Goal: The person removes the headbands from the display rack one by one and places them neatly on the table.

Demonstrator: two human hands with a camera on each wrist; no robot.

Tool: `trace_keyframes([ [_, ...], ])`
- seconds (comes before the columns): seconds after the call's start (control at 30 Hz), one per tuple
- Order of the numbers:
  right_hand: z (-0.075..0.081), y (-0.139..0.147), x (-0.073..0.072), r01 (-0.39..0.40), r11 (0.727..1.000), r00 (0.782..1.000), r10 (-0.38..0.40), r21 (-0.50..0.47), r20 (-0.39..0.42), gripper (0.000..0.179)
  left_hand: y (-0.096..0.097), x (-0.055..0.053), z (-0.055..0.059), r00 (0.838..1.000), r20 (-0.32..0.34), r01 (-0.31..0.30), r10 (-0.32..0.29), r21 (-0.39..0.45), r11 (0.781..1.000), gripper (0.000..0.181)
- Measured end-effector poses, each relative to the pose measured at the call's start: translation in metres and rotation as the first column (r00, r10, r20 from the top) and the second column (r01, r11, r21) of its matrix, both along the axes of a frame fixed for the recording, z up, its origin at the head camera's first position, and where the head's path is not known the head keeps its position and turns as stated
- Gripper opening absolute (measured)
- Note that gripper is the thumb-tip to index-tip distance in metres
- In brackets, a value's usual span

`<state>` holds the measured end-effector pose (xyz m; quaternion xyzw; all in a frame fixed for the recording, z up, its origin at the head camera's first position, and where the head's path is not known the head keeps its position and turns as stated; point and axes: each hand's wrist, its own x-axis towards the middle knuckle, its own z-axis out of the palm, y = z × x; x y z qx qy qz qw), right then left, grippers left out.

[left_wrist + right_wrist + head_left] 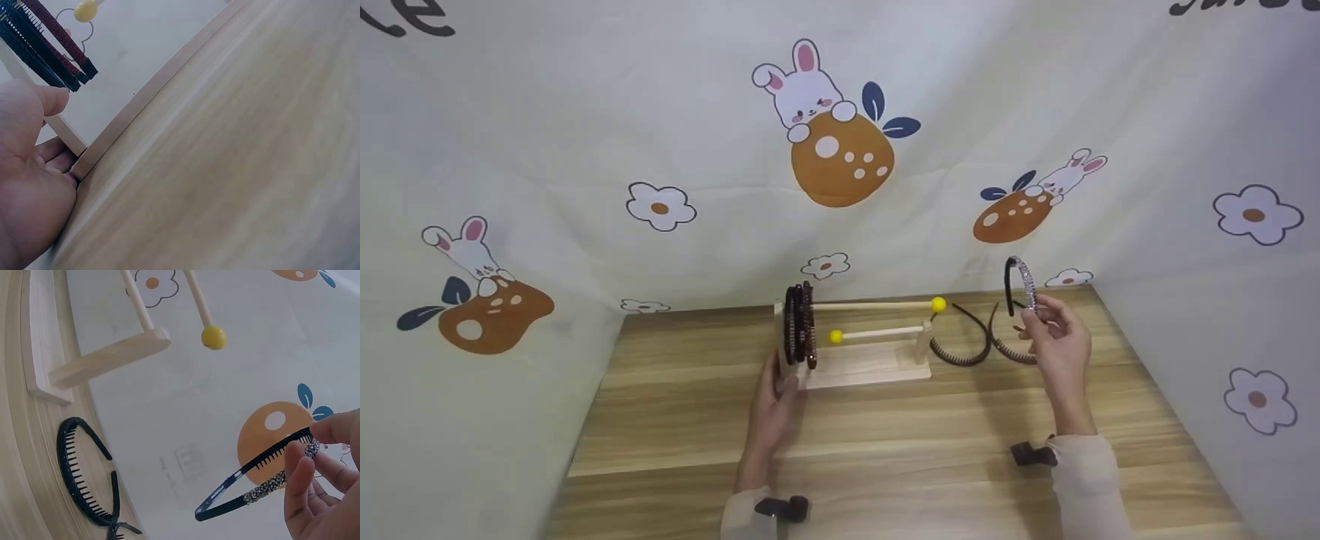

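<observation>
My right hand (1059, 341) pinches a black toothed headband (1020, 281) with silver glitter, held up in the air right of a wooden stand (870, 364). In the right wrist view the thumb and fingertips grip this glittery headband (264, 490) near one end. My left hand (774, 397) grips the stand's left end, its fingers behind the upright and the thumb in front. Several dark headbands (799, 326), black and deep red, hang bunched on the upper rod (870, 305) beside the left upright. In the left wrist view the thumb lies just under the hanging headbands (50, 48).
Yellow balls cap the upper rod (938, 304) and the shorter lower rod (836, 337). Two dark toothed headbands lie on the wooden table (885, 465) right of the stand, one (960, 360) close to its base. Behind hangs a cream curtain (697, 135) with rabbit prints.
</observation>
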<state>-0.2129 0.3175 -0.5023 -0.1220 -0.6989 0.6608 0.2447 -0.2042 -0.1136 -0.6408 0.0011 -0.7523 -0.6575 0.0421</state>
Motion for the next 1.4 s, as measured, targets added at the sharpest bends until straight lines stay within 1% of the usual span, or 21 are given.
trace_keyframes([
  [0.2,-0.007,0.018,0.006,0.052,0.989,0.995,-0.064,0.139,0.082,0.037,0.000,0.000,-0.002,1.000,0.011,0.002,-0.002,0.001,1.000,0.072],
  [0.27,-0.011,0.025,0.009,0.065,0.983,0.990,-0.084,0.169,0.109,0.038,0.000,0.001,-0.002,1.000,0.014,0.002,-0.002,-0.003,1.000,0.072],
  [0.37,-0.018,0.036,0.013,0.076,0.980,0.981,-0.107,0.186,0.161,0.039,0.000,0.000,-0.003,1.000,0.006,0.006,-0.006,-0.007,1.000,0.071],
  [0.47,-0.024,0.046,0.016,0.070,0.976,0.972,-0.114,0.206,0.207,0.041,0.000,0.000,-0.003,1.000,-0.002,0.006,-0.006,0.002,1.000,0.071],
  [0.53,-0.028,0.053,0.018,0.052,0.967,0.968,-0.109,0.248,0.226,0.044,-0.001,-0.001,-0.003,1.000,-0.010,0.004,-0.004,0.003,1.000,0.071],
  [0.6,-0.031,0.058,0.020,0.020,0.947,0.965,-0.102,0.322,0.240,0.048,-0.001,-0.001,-0.003,1.000,-0.006,0.003,-0.003,-0.003,1.000,0.071],
  [0.63,-0.033,0.060,0.021,0.000,0.931,0.964,-0.097,0.366,0.246,0.049,-0.001,-0.001,-0.003,1.000,-0.004,0.003,-0.003,-0.012,1.000,0.070],
  [0.73,-0.038,0.067,0.023,-0.054,0.868,0.966,-0.080,0.494,0.246,0.051,-0.002,0.000,-0.003,1.000,0.011,0.004,-0.003,-0.025,1.000,0.069],
  [0.83,-0.042,0.073,0.024,-0.092,0.828,0.968,-0.057,0.554,0.245,0.051,-0.003,0.001,-0.003,1.000,0.024,-0.002,0.002,-0.025,1.000,0.070],
  [0.9,-0.043,0.077,0.024,-0.112,0.822,0.967,-0.038,0.558,0.251,0.052,-0.002,0.002,-0.002,1.000,0.027,-0.005,0.005,-0.017,1.000,0.070],
  [1.03,-0.045,0.088,0.025,-0.143,0.824,0.961,-0.017,0.549,0.276,0.054,-0.002,0.002,-0.002,1.000,0.020,-0.005,0.005,-0.009,1.000,0.070],
  [1.13,-0.048,0.098,0.026,-0.151,0.811,0.958,-0.021,0.565,0.286,0.055,-0.002,0.002,-0.002,1.000,0.013,-0.008,0.008,-0.014,1.000,0.070],
  [1.23,-0.050,0.109,0.027,-0.159,0.792,0.954,-0.029,0.589,0.298,0.058,-0.002,0.002,-0.002,1.000,0.002,-0.002,0.002,-0.013,1.000,0.070],
  [1.33,-0.051,0.122,0.027,-0.187,0.771,0.950,-0.016,0.609,0.311,0.061,-0.001,0.002,0.000,1.000,-0.003,0.002,-0.002,0.003,1.000,0.070],
  [1.4,-0.053,0.131,0.026,-0.198,0.747,0.952,-0.008,0.634,0.306,0.059,-0.001,0.002,0.000,1.000,-0.007,0.003,-0.003,0.010,1.000,0.070],
])
